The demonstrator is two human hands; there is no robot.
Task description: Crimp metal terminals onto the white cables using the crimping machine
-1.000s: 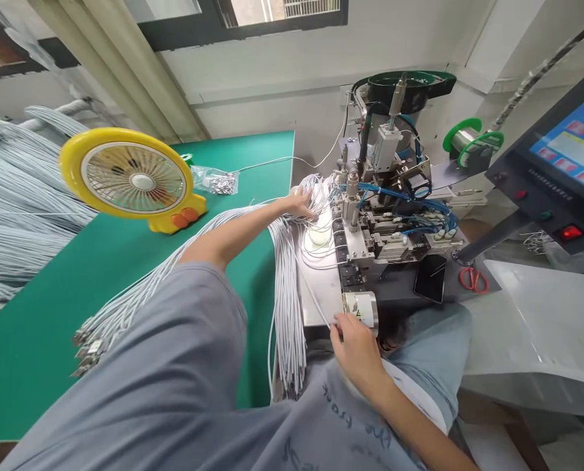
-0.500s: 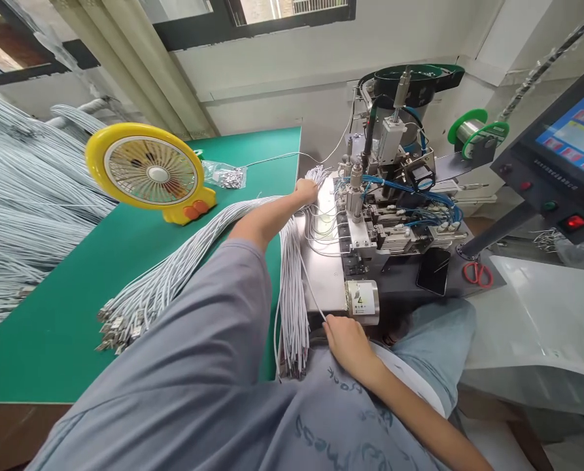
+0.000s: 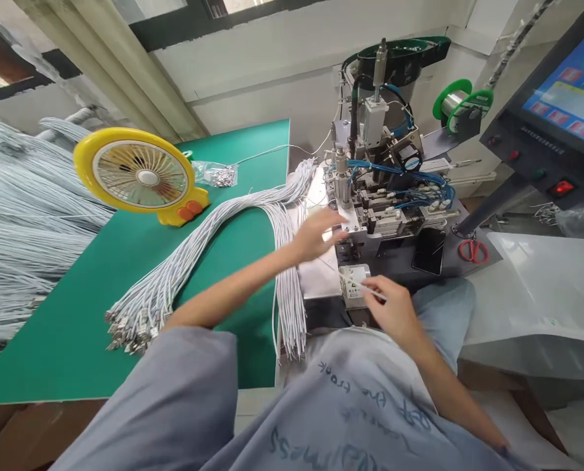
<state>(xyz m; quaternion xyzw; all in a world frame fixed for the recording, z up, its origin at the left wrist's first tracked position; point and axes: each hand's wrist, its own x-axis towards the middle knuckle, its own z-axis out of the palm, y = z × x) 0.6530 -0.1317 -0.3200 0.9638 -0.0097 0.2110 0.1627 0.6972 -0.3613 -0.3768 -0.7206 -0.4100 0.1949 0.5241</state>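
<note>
My right hand (image 3: 392, 307) pinches a thin white cable (image 3: 355, 282) near its end, over the front edge of the machine. The cable runs up and left toward my left hand (image 3: 318, 235), beside the machine's front block; its fingers are stretched out and apart, slightly blurred, with nothing visible between them. Under the left forearm, a bundle of white cables (image 3: 289, 301) hangs over the table edge. Another cable bundle (image 3: 184, 261) curves across the green table, its metal connectors (image 3: 132, 324) gathered at the near end. The wire-processing machine (image 3: 384, 190) carries cylinders and blue air tubes.
A yellow fan (image 3: 83, 163) and a bag of small metal parts (image 3: 220, 175) stand on the green table (image 3: 41, 347). Right of the machine are a phone (image 3: 429, 250), red scissors (image 3: 473, 251), a wire spool (image 3: 456, 104) and a control screen (image 3: 576, 91). More cables (image 3: 21, 229) hang at left.
My left hand has come back from the far end of the cables toward the machine's front. My right hand has risen and moved right with the cable. The view has shifted slightly.
</note>
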